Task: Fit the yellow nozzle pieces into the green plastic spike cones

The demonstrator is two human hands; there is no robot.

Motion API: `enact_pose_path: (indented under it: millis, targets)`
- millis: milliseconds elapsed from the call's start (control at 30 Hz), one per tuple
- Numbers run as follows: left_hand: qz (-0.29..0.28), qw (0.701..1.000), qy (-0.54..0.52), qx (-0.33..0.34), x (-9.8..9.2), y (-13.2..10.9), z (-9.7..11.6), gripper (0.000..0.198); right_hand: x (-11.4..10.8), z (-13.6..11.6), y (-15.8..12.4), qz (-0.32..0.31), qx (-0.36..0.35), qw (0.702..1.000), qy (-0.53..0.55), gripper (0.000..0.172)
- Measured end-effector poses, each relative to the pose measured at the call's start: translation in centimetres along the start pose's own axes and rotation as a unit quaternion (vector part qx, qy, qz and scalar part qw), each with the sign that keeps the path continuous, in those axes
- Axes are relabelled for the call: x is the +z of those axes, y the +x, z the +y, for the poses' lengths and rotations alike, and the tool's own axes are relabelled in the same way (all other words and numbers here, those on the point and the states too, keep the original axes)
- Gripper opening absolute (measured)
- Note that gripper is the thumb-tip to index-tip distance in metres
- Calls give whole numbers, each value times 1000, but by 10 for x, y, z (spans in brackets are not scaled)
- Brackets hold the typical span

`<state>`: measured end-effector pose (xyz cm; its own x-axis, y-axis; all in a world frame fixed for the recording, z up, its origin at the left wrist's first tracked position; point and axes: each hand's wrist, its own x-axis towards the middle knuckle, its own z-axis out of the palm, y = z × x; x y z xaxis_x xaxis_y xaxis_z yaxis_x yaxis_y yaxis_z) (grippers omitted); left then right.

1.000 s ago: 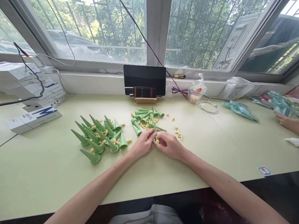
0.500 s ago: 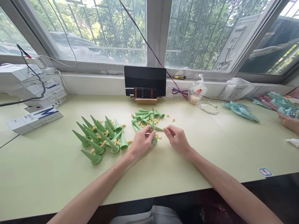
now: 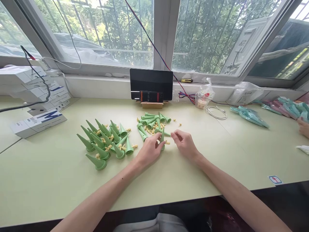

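My left hand (image 3: 152, 146) grips a green cone (image 3: 162, 139) that stands upright on the table, a yellow piece (image 3: 167, 142) sticking out of its right side. Just right of it is my right hand (image 3: 184, 141), thumb and fingertips pressed together near the tip of a lying green cone (image 3: 164, 132); what they hold, if anything, is too small to tell. Behind both hands lies a pile of green cones (image 3: 151, 120) with small yellow pieces (image 3: 150, 130) among them. On the left stand several green cones (image 3: 101, 153) with yellow pieces fitted at their sides.
A phone (image 3: 151, 96) leans on a dark screen (image 3: 151, 82) at the back. White boxes (image 3: 38, 122) are stacked at the left. A plastic bag (image 3: 204, 95), a coiled white cable (image 3: 216, 112) and teal packets (image 3: 249, 116) lie right. Another person's hand (image 3: 303, 127) shows at the right edge.
The whole view has shifted slightly. My left hand still holds the cone, which now shows more upright between the fingers and apart from the pile. My right hand stays pinched beside it.
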<state>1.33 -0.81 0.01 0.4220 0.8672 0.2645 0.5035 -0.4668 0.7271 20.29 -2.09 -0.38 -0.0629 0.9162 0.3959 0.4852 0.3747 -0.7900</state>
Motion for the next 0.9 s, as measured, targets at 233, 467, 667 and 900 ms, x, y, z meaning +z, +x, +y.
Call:
enact_pose_path:
  millis: [233, 467, 667, 900]
  targets:
    - [22, 998, 46, 34, 0, -1, 2, 17, 0, 1, 0, -2, -4, 1000, -6, 33]
    - [212, 971, 109, 1, -29, 7, 1, 16, 0, 1, 1, -1, 1, 1000, -2, 33]
    - [235, 928, 279, -80, -48, 11, -1, 45, -1, 0, 1, -6, 2, 1000, -3, 35]
    - [130, 883, 403, -200, -59, 12, 4, 52, -2, 1, 0, -11, 3, 1000, -5, 34]
